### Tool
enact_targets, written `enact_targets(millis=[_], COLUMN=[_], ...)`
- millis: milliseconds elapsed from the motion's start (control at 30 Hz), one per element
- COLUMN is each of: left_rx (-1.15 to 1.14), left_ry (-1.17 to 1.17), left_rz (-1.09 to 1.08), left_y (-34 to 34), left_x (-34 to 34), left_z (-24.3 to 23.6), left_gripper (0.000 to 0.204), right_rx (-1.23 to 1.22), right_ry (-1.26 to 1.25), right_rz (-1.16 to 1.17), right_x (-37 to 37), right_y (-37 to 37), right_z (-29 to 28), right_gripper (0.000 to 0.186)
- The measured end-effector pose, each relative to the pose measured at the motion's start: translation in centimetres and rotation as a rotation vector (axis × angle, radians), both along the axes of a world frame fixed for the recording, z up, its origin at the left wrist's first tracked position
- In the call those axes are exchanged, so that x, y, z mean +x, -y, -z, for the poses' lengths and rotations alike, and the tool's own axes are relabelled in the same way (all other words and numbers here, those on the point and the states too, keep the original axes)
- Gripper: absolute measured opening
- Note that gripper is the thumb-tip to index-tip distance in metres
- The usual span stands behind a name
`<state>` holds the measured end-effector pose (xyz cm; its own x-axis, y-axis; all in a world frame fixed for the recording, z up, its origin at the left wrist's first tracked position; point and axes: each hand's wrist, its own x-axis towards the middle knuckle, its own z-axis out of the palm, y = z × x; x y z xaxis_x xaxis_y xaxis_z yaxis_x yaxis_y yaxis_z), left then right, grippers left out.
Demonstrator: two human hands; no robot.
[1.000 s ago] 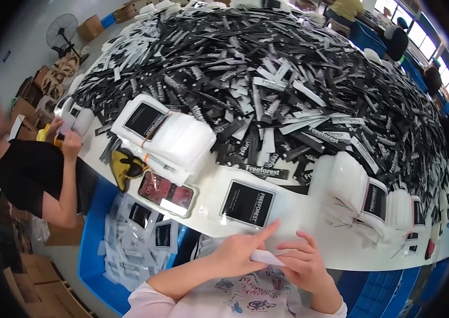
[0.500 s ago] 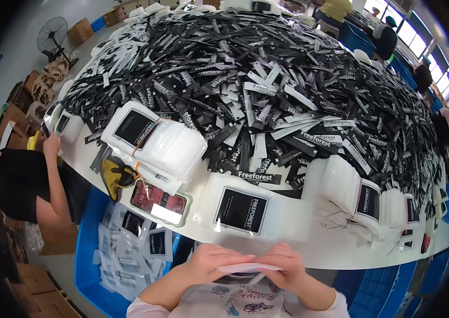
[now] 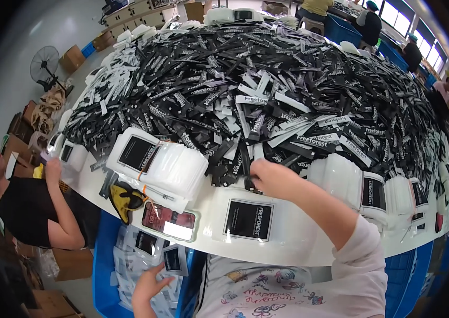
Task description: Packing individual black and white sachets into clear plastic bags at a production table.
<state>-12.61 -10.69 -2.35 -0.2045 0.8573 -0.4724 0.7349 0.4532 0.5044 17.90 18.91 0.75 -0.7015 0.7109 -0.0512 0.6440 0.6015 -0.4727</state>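
Observation:
Over the blue bin [image 3: 105, 265] at the lower left, my left hand [image 3: 149, 289] is open with its fingers apart, above clear packs. One pack with a black label [image 3: 172, 259] lies right beside its fingertips. My right hand [image 3: 271, 179] reaches across the table to the near edge of the heap of strip packets [image 3: 192, 79]. Its fingers are curled closed on a black strip packet [image 3: 249, 183], mostly hidden by the hand. In front of me lies a flat clear bag with a black label [image 3: 249, 219].
Banded stacks of clear bags stand at left [image 3: 176, 167] and right [image 3: 336, 177]. A phone [image 3: 168, 221] and a yellow-and-black item [image 3: 124, 201] lie by the table's left edge. A co-worker in a black top [image 3: 36, 214] is at the left, near a standing fan [image 3: 44, 63].
My hands, earlier together in front of me around a white pack, are now apart. The left went down to the bin, the right forward to the heap. The view has shifted slightly.

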Motion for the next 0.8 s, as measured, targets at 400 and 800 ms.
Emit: enact_targets(millis=[400, 800], left_rx=[-0.112, 0.454], left_ry=[-0.328, -0.201], left_rz=[0.093, -0.365], left_y=[-0.4, 12.0], left_x=[0.5, -1.6], left_z=[18.2, 19.2], left_gripper=[0.053, 0.013], right_rx=[0.553, 0.542], right_ry=[0.15, -1.286], right_rz=[-0.204, 0.382], right_x=[0.7, 10.7], right_y=[-2.3, 13.5], right_z=[0.0, -3.9], right_gripper=[0.029, 0.034])
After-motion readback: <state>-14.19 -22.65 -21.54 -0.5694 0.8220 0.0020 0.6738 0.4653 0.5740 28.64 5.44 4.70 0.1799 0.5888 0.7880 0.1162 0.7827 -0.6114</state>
